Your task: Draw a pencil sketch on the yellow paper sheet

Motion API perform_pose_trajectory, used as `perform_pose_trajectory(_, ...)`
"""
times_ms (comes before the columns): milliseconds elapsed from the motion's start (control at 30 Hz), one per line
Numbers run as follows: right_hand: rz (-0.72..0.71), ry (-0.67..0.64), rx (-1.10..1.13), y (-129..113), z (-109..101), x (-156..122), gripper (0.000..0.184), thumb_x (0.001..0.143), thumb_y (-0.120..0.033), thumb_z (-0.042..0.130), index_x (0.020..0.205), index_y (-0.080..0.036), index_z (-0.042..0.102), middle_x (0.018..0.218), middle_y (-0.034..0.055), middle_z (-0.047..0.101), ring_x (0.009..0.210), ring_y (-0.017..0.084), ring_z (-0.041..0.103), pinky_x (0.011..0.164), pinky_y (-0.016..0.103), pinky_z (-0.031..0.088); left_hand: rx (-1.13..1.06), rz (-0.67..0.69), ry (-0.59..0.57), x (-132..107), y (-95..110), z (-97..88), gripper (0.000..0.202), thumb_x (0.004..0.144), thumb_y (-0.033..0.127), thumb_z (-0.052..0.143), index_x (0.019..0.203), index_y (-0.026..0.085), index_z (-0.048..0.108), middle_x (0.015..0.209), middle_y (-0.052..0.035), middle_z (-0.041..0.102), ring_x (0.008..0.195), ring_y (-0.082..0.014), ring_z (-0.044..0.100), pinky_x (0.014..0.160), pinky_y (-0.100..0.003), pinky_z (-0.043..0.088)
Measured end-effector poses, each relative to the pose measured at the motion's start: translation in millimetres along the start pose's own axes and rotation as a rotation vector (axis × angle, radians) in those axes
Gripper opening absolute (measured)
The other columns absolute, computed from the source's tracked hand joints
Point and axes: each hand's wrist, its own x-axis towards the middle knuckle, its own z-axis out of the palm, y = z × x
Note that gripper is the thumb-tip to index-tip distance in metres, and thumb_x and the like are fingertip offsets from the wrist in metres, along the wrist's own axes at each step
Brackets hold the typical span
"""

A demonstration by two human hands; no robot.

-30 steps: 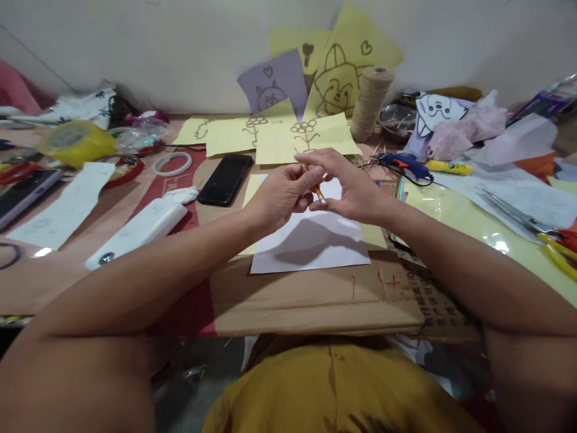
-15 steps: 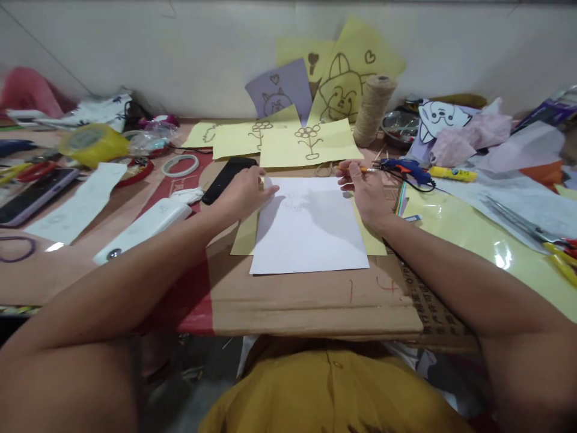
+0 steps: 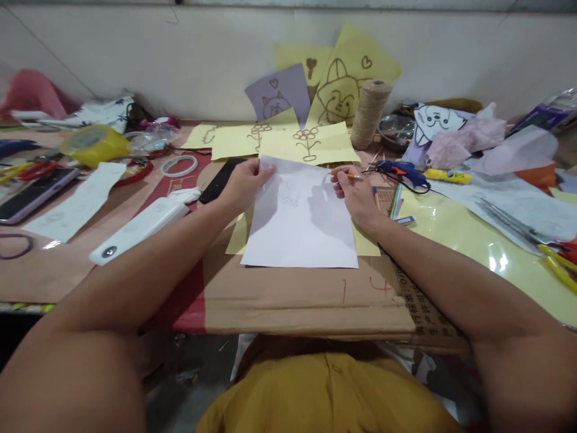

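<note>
My left hand pinches the upper left corner of a white sheet of paper. The sheet bears a faint pencil sketch in its upper part, and its far edge is lifted. Under it lies a yellow sheet, showing at both sides. My right hand is closed round an orange pencil at the sheet's upper right edge. Whether those fingers also grip the paper I cannot tell. A black flat object lies beside my left hand, partly hidden by it.
Yellow sheets with flower drawings lie behind the paper. A twine spool stands at the back. To the right are a blue glue gun, a yellow glue stick and scissors. A white power bank and phone lie left.
My left hand has taken hold of the white sheet's upper left corner and raised its far edge. My right hand, with the pencil, has shifted slightly left.
</note>
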Motion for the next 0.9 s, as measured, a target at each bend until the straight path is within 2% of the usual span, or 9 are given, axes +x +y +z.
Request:
perform_pose_trajectory(100,-0.059,0.044,0.008,-1.8,-2.1,-0.3,0.031,0.096,-0.056,0.062,0.1,-0.025,0.064,0.09,0.0,0.068,0.073,0.011,0.059,0.067,0.026,0.05,-0.113,-0.006,0.007,3.1,-3.2,7.0,0.012,0.092,0.031,0.071,0.088,0.02,0.068,0.076,-0.0001,0.069,0.065,-0.0132,0.061,0.063,-0.025,0.049)
perform_pose_trajectory(200,-0.14,0.142,0.016,-5.0,-5.3,0.3,0.033,0.097,-0.06,0.058,0.103,-0.027,0.063,0.096,0.001,0.069,0.08,0.012,0.062,0.074,0.028,0.053,-0.093,0.057,0.102,13.9,-10.9,7.1,0.009,0.094,0.026,0.067,0.087,0.021,0.067,0.077,-0.0006,0.068,0.068,-0.0131,0.062,0.067,-0.026,0.051)
perform_pose_trajectory(300,-0.196,0.219,0.024,-7.4,-8.2,1.3,0.036,0.099,-0.064,0.052,0.107,-0.029,0.061,0.097,0.001,0.07,0.08,0.012,0.064,0.074,0.028,0.054,-0.066,0.097,0.179,31.0,-17.7,1.6,0.012,0.095,0.022,0.064,0.083,0.022,0.064,0.079,0.0,0.066,0.068,-0.0124,0.059,0.065,-0.025,0.048)
perform_pose_trajectory(433,-0.141,0.236,0.016,-6.6,-8.5,2.9,0.04,0.099,-0.067,0.046,0.105,-0.029,0.059,0.094,0.001,0.07,0.078,0.013,0.066,0.069,0.027,0.052,-0.007,0.167,0.247,60.6,-18.8,-3.6,0.014,0.095,0.019,0.066,0.081,0.021,0.063,0.079,0.0008,0.063,0.069,-0.0119,0.054,0.066,-0.025,0.043)
perform_pose_trajectory(533,-0.095,0.222,0.015,-4.8,-7.3,4.2,0.045,0.097,-0.071,0.046,0.104,-0.028,0.058,0.093,0.0018,0.071,0.077,0.013,0.067,0.067,0.027,0.052,0.097,0.207,0.281,87.2,-15.1,0.1,0.015,0.092,0.018,0.072,0.079,0.02,0.063,0.078,0.0012,0.062,0.075,-0.0141,0.056,0.071,-0.027,0.041)
perform_pose_trajectory(667,-0.082,0.216,-0.002,-4.2,-6.8,5.1,0.046,0.095,-0.071,0.046,0.103,-0.028,0.058,0.094,0.002,0.072,0.078,0.013,0.066,0.069,0.027,0.051,0.148,0.196,0.251,124.3,-8.3,14.3,0.015,0.099,0.014,0.064,0.084,0.015,0.061,0.08,0.0015,0.057,0.083,-0.0151,0.057,0.074,-0.028,0.036)
perform_pose_trajectory(767,-0.087,0.212,-0.019,-5.4,-6.7,4.9,0.043,0.096,-0.068,0.048,0.101,-0.027,0.059,0.093,0.0023,0.072,0.077,0.013,0.065,0.069,0.027,0.05,0.15,0.177,0.207,148.6,-0.7,24.7,0.018,0.102,0.01,0.06,0.085,0.015,0.056,0.079,0.0042,0.051,0.085,-0.0091,0.047,0.075,-0.025,0.03)
perform_pose_trajectory(900,-0.081,0.19,-0.064,-6.4,-5.7,4.3,0.042,0.096,-0.067,0.049,0.101,-0.027,0.06,0.094,0.0026,0.072,0.078,0.013,0.064,0.07,0.028,0.05,0.119,0.162,0.046,172.4,12.4,26.7,0.024,0.106,0.022,0.062,0.088,0.017,0.048,0.078,0.0063,0.044,0.089,-0.0065,0.033,0.076,-0.023,0.025)
